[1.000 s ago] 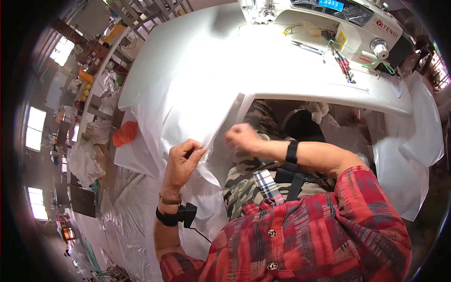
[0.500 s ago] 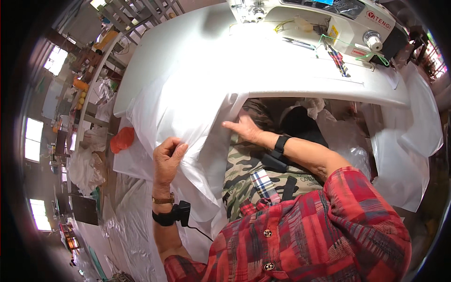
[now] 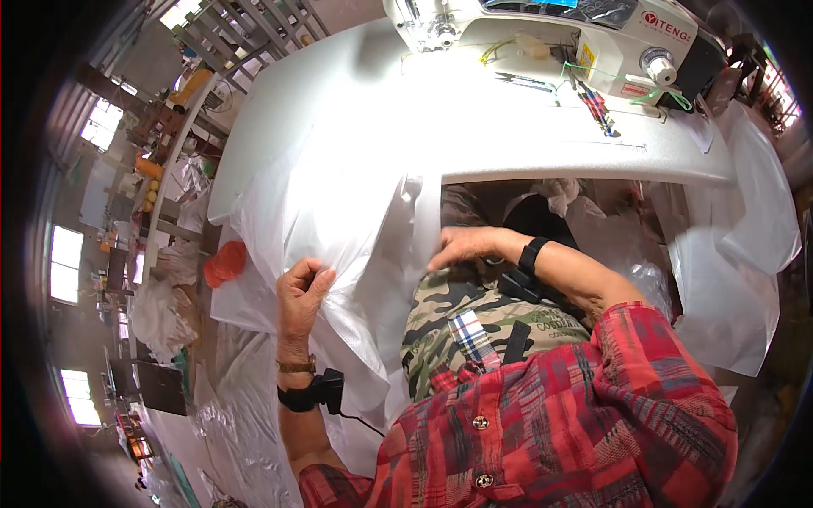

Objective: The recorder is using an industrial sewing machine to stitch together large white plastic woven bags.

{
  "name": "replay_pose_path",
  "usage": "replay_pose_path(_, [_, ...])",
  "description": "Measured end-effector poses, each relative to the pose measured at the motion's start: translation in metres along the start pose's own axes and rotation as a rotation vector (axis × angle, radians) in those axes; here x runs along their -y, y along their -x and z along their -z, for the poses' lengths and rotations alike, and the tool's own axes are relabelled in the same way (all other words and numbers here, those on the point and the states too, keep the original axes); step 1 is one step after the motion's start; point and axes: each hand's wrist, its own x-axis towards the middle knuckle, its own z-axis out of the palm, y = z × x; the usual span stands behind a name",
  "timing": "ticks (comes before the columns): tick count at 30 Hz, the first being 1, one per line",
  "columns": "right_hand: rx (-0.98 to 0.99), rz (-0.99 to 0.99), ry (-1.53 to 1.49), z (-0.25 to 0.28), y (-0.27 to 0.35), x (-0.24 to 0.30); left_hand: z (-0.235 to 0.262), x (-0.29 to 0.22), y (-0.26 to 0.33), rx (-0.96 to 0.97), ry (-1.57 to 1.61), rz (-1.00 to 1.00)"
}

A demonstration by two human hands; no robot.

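A thin white plastic sheet (image 3: 339, 216) hangs in folds over the table's front edge and down beside my legs. My left hand (image 3: 300, 296) is closed at its left part, thumb and forefinger pinching a fold. At the sheet's right edge, just below the tabletop, my right hand (image 3: 461, 245) points left with its fingers drawn together on the material. Its fingertips are partly hidden and slightly blurred. Both wrists carry black straps with small boxes.
A white sewing machine (image 3: 584, 51) stands on the white table (image 3: 542, 161) at the back. Tweezers (image 3: 525, 81) and a bundle of coloured cords (image 3: 597, 108) lie before it. More clear plastic (image 3: 732, 245) hangs at the right; a red bag (image 3: 224, 264) sits at the left.
My right hand has turned, its spread thumb and fingers coming together at the sheet's right edge. My left hand keeps its pinch nearly in place. The view has shifted slightly.
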Motion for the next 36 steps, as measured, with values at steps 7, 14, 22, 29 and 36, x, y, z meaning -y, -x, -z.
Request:
replay_pose_path(7, [0.166,0.102,-0.161,-0.070,0.074,0.135,-0.006,-0.040,0.002,0.000,0.082,-0.005])
replay_pose_path(14, [-0.154,0.129,-0.544,-0.091,0.095,0.085,-0.035,-0.066,0.013,0.125,0.095,0.012])
replay_pose_path(22, [-0.664,0.324,-0.009,-0.116,0.145,0.147,-0.076,-0.072,0.023,0.157,-0.024,-0.057])
replay_pose_path(29, [-0.440,0.322,0.571,-0.129,0.128,0.149,-0.104,-0.065,0.033,0.189,-0.175,-0.192])
replay_pose_path(36, [-0.299,0.296,0.699,-0.136,0.119,0.140,-0.106,-0.060,0.043,0.168,-0.192,-0.213])
